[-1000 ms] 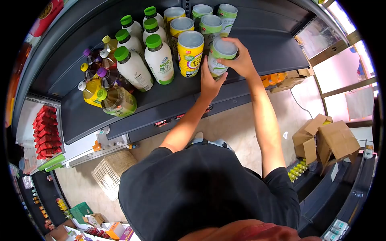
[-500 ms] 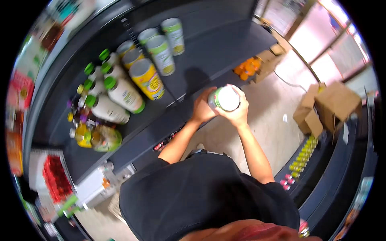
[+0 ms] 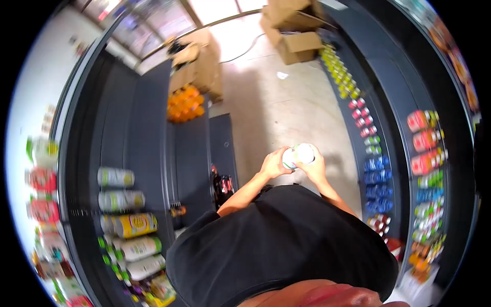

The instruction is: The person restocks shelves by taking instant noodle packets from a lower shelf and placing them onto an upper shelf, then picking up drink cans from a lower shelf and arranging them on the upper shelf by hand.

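Observation:
Between my two hands, in front of my chest, is a can (image 3: 291, 158) with a white top and a white-and-green side. My left hand (image 3: 276, 162) wraps its left side. My right hand (image 3: 315, 166) grips its right side, with the thumb near the top. The label is mostly hidden by fingers and too small to read. To the left, the shelf (image 3: 146, 110) bears grey-green tall cans (image 3: 121, 200), yellow cans (image 3: 137, 225) and white bottles with green caps (image 3: 141, 248).
Orange bottles (image 3: 185, 104) stand on the lower left shelf, beside cardboard boxes (image 3: 204, 66). Another open box (image 3: 300, 45) is at the far end of the aisle floor (image 3: 255, 110). The right shelves hold yellow-green bottles (image 3: 338, 71), blue packs (image 3: 378, 177) and pink-red bottles (image 3: 425, 140).
My view and body have turned right, from facing the left shelf to looking along the aisle. The can stays in both hands, and its top still faces up.

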The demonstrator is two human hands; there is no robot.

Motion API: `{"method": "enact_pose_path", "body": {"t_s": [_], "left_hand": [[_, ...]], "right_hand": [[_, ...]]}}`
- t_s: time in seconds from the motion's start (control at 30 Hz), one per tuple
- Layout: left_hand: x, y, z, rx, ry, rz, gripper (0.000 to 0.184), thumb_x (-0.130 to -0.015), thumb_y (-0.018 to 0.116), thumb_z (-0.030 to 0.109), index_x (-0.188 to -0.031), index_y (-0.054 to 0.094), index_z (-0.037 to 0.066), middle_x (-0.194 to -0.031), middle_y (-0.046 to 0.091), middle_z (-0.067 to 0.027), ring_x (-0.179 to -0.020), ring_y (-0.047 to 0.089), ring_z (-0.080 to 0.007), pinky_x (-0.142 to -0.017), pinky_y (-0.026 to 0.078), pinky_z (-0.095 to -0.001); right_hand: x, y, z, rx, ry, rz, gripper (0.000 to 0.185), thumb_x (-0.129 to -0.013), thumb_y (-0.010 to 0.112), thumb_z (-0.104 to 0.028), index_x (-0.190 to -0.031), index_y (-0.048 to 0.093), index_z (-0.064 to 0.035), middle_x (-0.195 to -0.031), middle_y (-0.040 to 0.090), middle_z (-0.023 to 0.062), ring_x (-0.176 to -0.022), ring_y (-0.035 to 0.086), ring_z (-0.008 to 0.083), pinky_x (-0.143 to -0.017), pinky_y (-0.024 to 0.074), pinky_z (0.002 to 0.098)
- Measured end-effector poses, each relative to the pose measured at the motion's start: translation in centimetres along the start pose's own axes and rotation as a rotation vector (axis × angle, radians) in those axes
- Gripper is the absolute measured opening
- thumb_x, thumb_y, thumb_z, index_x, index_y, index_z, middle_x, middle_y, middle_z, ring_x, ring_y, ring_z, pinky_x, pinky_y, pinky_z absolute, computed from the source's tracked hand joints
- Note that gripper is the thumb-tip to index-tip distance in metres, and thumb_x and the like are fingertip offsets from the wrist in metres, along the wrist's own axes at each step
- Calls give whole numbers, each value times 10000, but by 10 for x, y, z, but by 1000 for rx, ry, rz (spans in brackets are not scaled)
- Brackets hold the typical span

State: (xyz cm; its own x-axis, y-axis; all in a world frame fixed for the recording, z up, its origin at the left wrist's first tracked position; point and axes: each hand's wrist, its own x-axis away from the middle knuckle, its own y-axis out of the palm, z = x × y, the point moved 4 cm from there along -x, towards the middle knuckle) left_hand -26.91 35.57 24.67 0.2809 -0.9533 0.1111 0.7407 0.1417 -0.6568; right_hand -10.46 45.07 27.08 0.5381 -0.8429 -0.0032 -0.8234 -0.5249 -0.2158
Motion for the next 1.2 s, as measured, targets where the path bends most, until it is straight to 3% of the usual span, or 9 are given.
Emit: {"method": "enact_pose_path", "body": {"t_s": [0.17, 0.3, 0.37, 0.5, 0.57, 0.67, 0.87, 1.0, 1.2], "left_hand": [[-46, 85, 75, -31, 219, -196, 855, -583, 899, 333, -1339, 573, 103, -1251, 678, -169, -1149, 651, -365, -965, 534, -461], [-70, 142, 143, -31, 392, -341, 826, -569, 918, 325, -1301, 602, 112, -1244, 687, -137, -1125, 666, -343, -948, 541, -446], [-76, 175, 168, -42, 463, -422, 830, -558, 927, 316, -1299, 610, 117, -1248, 687, -134, -1119, 672, -336, -937, 547, -439], [-79, 211, 235, -8, 319, -638, 866, -556, 947, 330, -1327, 618, 114, -1185, 724, -131, -1092, 696, -328, -929, 552, -425], [-91, 245, 244, 80, 365, -711, 851, -568, 950, 345, -1311, 622, 91, -1144, 738, -156, -1073, 709, -330, -920, 554, -424], [-110, 291, 285, 146, 409, -865, 790, -603, 933, 359, -1273, 636, 64, -1109, 750, -167, -1046, 728, -310, -899, 560, -422], [-137, 371, 371, -182, 674, -1044, 888, -588, 871, 532, -1319, 618, 97, -1143, 739, -183, -1045, 715, -372, -903, 565, -461], [-134, 428, 417, -110, 834, -1222, 961, -563, 923, 393, -1418, 570, 130, -1170, 736, -165, -1102, 701, -345, -946, 552, -437], [-81, 500, 476, -43, 1120, -1436, 938, -570, 930, 444, -1395, 588, 157, -1147, 740, -166, -1061, 716, -342, -906, 566, -442]], "right_hand": [[42, -112, 13, -70, 33, 313, 719, -646, 933, -138, -1282, 616, -24, -1156, 720, 110, -1070, 683, 184, -947, 550, 362], [84, -177, 43, -9, 113, 527, 810, -623, 958, -199, -1321, 586, -25, -1161, 712, 116, -1072, 675, 185, -960, 546, 365], [106, -201, 57, -164, 68, 629, 908, -621, 976, -253, -1372, 527, -11, -1224, 677, 138, -1135, 647, 220, -994, 525, 373], [138, -248, 78, -231, 57, 856, 976, -665, 976, -178, -1459, 424, -47, -1349, 585, 134, -1227, 596, 228, -1043, 496, 383], [146, -269, 83, -384, 55, 859, 1012, -687, 964, -169, -1506, 380, -54, -1411, 563, 150, -1279, 585, 257, -1048, 497, 407], [150, -294, 118, -309, 195, 860, 974, -709, 943, -188, -1489, 386, -15, -1384, 589, 166, -1254, 602, 262, -1043, 493, 409], [177, -366, 114, -445, 89, 1117, 878, -758, 902, -108, -1467, 398, 7, -1364, 600, 143, -1269, 586, 243, -1090, 466, 412], [198, -393, 112, -389, 66, 1400, 767, -765, 888, -67, -1407, 478, 29, -1308, 637, 136, -1224, 619, 245, -1067, 491, 402], [260, -406, 111, -298, 92, 1802, 754, -759, 896, -89, -1393, 505, 25, -1267, 661, 130, -1165, 648, 231, -1015, 519, 382]]}}
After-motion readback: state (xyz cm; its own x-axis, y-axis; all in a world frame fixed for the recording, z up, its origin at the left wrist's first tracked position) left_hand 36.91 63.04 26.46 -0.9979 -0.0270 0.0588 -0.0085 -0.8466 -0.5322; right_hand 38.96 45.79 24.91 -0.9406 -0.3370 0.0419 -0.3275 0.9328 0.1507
